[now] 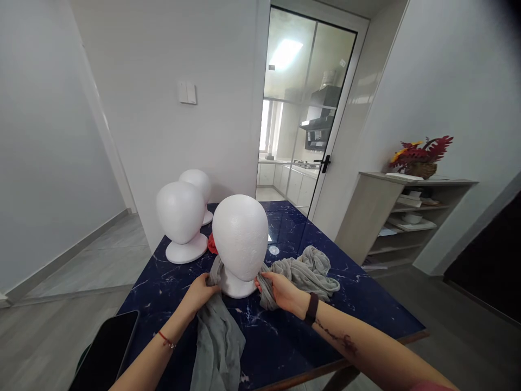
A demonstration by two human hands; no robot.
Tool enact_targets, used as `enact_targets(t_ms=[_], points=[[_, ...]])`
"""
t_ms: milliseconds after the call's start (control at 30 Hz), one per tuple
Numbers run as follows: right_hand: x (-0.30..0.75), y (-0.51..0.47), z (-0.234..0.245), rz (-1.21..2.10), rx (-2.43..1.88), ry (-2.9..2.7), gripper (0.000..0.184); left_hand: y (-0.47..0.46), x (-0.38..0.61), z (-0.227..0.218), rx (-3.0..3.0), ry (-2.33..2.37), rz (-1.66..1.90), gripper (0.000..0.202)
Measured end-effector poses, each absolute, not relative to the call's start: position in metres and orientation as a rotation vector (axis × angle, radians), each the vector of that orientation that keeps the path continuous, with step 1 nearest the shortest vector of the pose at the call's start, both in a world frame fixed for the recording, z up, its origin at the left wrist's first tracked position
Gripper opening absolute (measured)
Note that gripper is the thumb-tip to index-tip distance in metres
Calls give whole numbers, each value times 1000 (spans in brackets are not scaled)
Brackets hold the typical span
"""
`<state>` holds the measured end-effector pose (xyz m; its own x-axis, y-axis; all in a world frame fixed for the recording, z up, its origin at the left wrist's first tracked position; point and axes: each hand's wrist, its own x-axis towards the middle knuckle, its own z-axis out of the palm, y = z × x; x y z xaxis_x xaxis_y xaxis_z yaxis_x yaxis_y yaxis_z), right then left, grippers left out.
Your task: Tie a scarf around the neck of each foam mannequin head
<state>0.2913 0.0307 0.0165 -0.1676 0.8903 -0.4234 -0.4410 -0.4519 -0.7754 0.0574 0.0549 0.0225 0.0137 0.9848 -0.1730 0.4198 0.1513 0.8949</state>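
Observation:
A white foam mannequin head [240, 241] stands on a dark blue marble table [358, 304] right in front of me. A long grey scarf [220, 342] runs behind its neck, one end hanging toward me on the left, the other bunched on the table to the right. My left hand [201, 292] is closed on the scarf at the left side of the neck. My right hand [280, 290] grips the scarf at the right side of the base.
Two more white foam heads, a nearer one [181, 220] and a farther one [198, 187], stand at the back left, with a red cloth [212, 244] between them and the near head. A dark phone [106, 350] lies at the table's near left corner. A shelf unit [391, 217] with flowers stands to the right, beside a glass door [309, 114].

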Motion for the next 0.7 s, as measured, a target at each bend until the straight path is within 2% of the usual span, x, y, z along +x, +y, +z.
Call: enact_targets(t_ms=[167,300,433,567,700], points=[[288,22,22,1742,-1118,-562,18,46,77,44,574,1111,961,13],[289,12,28,1756,-1091,-547,20,35,80,53,336,898,933,5],[298,6,29,1663,-1080,-600,22,31,70,48,336,835,785,20],[307,5,30,1558,-1098,-677,16,31,68,37,361,783,600,25],[307,-1,36,1680,-994,-671,10,34,75,31,369,641,543,34]])
